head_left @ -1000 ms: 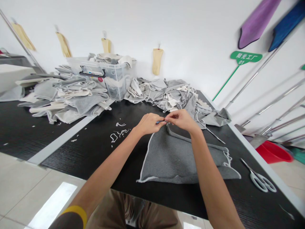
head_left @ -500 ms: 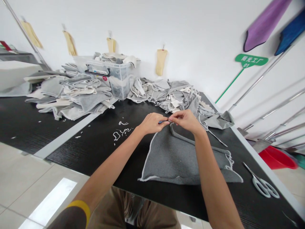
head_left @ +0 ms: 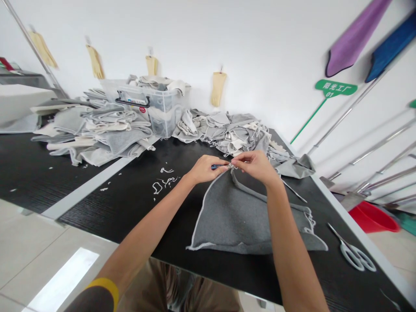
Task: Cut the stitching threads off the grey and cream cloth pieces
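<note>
A grey cloth [head_left: 240,216] with white overlocked edges lies on the black table, its far corner lifted between my two hands. My left hand [head_left: 208,168] is closed at that corner. A small dark blue object [head_left: 217,166] shows between its fingers; its kind cannot be made out. My right hand [head_left: 253,167] pinches the white stitching at the same corner, fingertips almost touching the left ones. Loose white threads [head_left: 308,219] hang at the cloth's right end. White-handled scissors [head_left: 352,251] lie apart to the right, blades pointing away from me.
A heap of grey cloths [head_left: 234,130] lies beyond my hands. Farther left are a stacked pile [head_left: 107,130] and a clear plastic bin [head_left: 162,106] filled with cloths. White thread scraps [head_left: 164,182] lie left of my hands. A red dustpan [head_left: 373,216] stands past the table's right edge.
The view has shifted slightly. White stitching at the corner shows more plainly between my fingertips, and my right hand has moved slightly away from the left. The cloth stays in place.
</note>
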The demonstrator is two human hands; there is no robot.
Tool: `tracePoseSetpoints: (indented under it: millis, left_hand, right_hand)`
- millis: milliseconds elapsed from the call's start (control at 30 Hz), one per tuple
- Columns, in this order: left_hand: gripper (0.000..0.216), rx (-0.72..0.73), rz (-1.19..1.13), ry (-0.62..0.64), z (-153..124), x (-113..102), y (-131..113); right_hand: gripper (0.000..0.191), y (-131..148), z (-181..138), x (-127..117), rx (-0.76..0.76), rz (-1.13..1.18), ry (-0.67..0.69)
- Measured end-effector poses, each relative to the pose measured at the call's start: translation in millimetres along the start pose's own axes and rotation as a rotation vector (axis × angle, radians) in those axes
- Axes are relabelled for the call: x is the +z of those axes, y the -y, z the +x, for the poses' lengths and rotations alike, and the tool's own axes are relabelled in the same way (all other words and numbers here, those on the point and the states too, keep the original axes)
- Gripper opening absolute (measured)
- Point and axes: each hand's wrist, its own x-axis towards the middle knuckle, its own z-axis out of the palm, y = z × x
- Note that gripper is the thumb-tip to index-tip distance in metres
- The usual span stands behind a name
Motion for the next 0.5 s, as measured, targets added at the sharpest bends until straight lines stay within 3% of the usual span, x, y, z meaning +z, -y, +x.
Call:
tracePoseSetpoints:
  millis: [200, 500]
  left_hand:
    - [0.028, -0.009, 0.027, -0.014, 0.4, -2.2, -5.7]
    - [0.029, 0.017, 0.146, 0.042, 0.9, -7.0, -10.7]
  right_hand:
    - [0.022, 4.9, -1.5, -1.8, -0.059, -0.162, -0.067]
    - [0.019, 9.0, -1.9, 1.2, -0.073, -0.198, -0.049]
